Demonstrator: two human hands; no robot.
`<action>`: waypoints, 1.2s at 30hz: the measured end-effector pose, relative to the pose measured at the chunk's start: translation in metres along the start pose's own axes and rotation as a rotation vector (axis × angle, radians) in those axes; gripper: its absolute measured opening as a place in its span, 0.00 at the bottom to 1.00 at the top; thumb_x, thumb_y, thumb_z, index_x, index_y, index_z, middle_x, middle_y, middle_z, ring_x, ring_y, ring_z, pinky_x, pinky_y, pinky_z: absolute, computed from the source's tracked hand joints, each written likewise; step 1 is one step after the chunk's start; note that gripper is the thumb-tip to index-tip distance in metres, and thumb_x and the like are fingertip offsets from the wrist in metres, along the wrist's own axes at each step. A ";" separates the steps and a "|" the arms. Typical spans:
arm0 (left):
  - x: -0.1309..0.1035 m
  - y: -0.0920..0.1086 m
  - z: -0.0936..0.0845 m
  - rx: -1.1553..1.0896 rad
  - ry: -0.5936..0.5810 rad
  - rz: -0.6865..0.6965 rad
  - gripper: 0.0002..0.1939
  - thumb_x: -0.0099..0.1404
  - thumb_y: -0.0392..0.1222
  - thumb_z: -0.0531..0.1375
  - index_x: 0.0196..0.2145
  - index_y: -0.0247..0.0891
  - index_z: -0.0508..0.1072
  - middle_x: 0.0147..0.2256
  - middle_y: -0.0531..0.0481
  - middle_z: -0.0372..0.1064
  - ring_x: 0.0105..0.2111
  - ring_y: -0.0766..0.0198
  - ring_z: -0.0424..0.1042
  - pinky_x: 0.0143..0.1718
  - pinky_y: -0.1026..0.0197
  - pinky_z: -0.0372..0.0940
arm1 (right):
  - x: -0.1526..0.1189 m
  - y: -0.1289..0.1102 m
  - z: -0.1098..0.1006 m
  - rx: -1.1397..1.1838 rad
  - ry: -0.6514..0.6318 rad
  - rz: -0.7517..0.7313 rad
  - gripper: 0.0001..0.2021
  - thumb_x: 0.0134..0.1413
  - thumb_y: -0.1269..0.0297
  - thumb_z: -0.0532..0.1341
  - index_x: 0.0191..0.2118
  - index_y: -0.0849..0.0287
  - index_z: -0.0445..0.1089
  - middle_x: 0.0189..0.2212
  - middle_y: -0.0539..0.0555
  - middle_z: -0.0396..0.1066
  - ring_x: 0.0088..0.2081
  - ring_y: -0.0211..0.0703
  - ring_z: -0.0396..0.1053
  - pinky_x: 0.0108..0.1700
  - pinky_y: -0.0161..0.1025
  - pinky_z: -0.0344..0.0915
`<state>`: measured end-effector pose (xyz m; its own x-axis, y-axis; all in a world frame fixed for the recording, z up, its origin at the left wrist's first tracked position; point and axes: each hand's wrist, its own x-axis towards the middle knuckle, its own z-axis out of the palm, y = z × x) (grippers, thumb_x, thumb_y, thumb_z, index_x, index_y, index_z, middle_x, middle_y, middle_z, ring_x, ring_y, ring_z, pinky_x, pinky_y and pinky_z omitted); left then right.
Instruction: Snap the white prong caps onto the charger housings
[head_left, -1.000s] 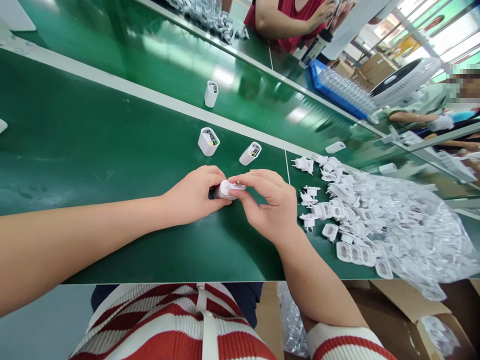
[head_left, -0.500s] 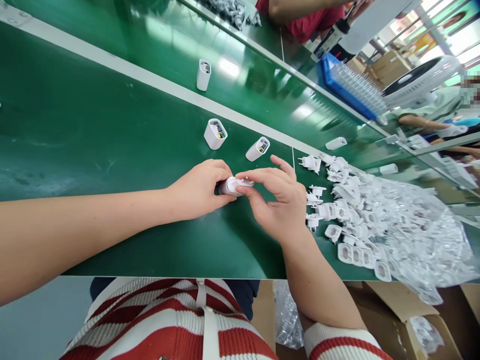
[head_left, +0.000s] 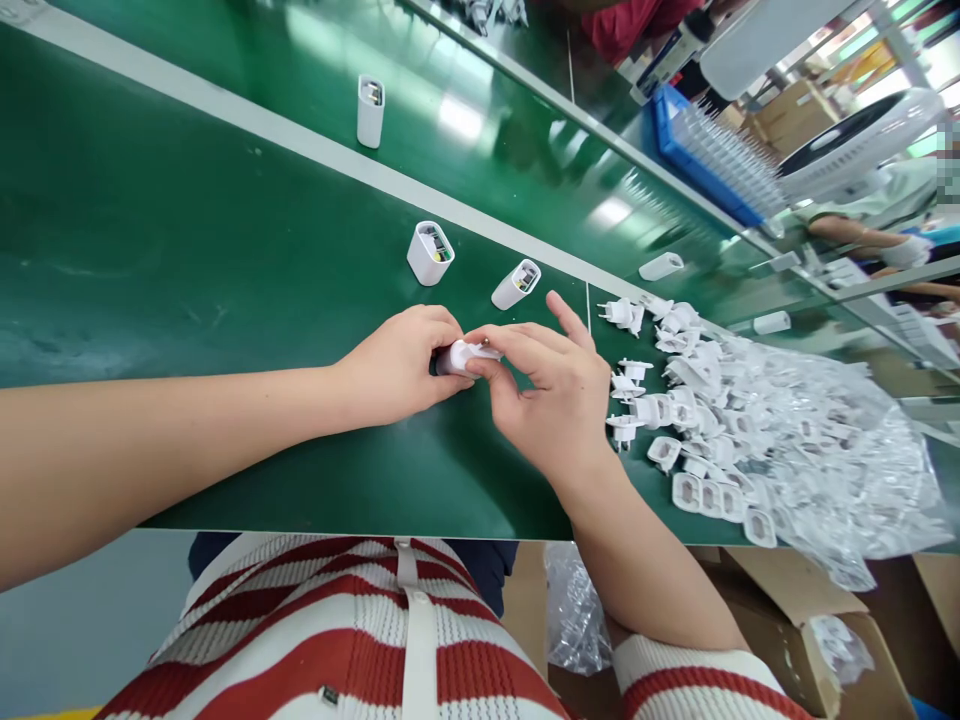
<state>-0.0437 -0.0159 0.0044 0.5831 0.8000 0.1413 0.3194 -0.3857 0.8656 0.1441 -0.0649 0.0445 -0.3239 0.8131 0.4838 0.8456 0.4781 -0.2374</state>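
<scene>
My left hand point(head_left: 401, 366) is closed round a white charger housing point(head_left: 448, 360) above the green bench. The thumb and index finger of my right hand point(head_left: 551, 385) pinch a white plug cap point(head_left: 474, 352) at the housing's right end; the cap touches the housing and is partly covered by fingers. Beyond my hands stand two open white housings, one upright point(head_left: 431, 254) and one leaning point(head_left: 516, 285), with circuit parts showing inside. To the right lie many loose white plug caps point(head_left: 686, 407).
A further housing point(head_left: 370, 112) stands on the glossy strip past the pale divider point(head_left: 300, 155). Clear plastic bags point(head_left: 847, 450) cover the bench's right side. A blue tray point(head_left: 705, 160) lies at the upper right. Cardboard boxes point(head_left: 780, 630) are below the bench edge. Other people work across the bench.
The housing beyond the divider has moved left and away. My hands keep their hold, with the cap tilted slightly differently against the housing. The whole view has shifted a little.
</scene>
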 end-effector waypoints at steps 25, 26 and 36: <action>0.049 0.011 -0.103 0.251 0.425 -0.218 0.24 0.63 0.56 0.69 0.52 0.40 0.77 0.46 0.47 0.80 0.42 0.55 0.77 0.45 0.55 0.70 | -0.089 0.094 -0.050 -0.284 -0.113 0.603 0.42 0.66 0.41 0.62 0.75 0.64 0.60 0.79 0.73 0.45 0.76 0.83 0.49 0.72 0.76 0.53; 0.066 -0.001 -0.116 0.338 0.511 -0.261 0.25 0.65 0.55 0.67 0.54 0.39 0.76 0.48 0.46 0.79 0.43 0.54 0.77 0.45 0.54 0.69 | -0.102 0.107 -0.049 -0.384 -0.135 0.702 0.45 0.65 0.39 0.60 0.76 0.67 0.57 0.78 0.76 0.45 0.75 0.88 0.49 0.70 0.80 0.52; 0.161 -0.083 -0.169 0.664 0.582 -0.354 0.26 0.59 0.53 0.65 0.49 0.32 0.74 0.59 0.30 0.71 0.70 0.37 0.54 0.71 0.35 0.32 | -0.125 0.147 -0.024 -0.426 0.082 0.598 0.24 0.70 0.60 0.52 0.62 0.66 0.74 0.57 0.71 0.76 0.60 0.66 0.71 0.65 0.63 0.66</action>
<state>-0.1024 0.2229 0.0360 -0.0355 0.9548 0.2951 0.8699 -0.1159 0.4795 0.3194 -0.1043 -0.0304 0.2630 0.8588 0.4397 0.9645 -0.2234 -0.1406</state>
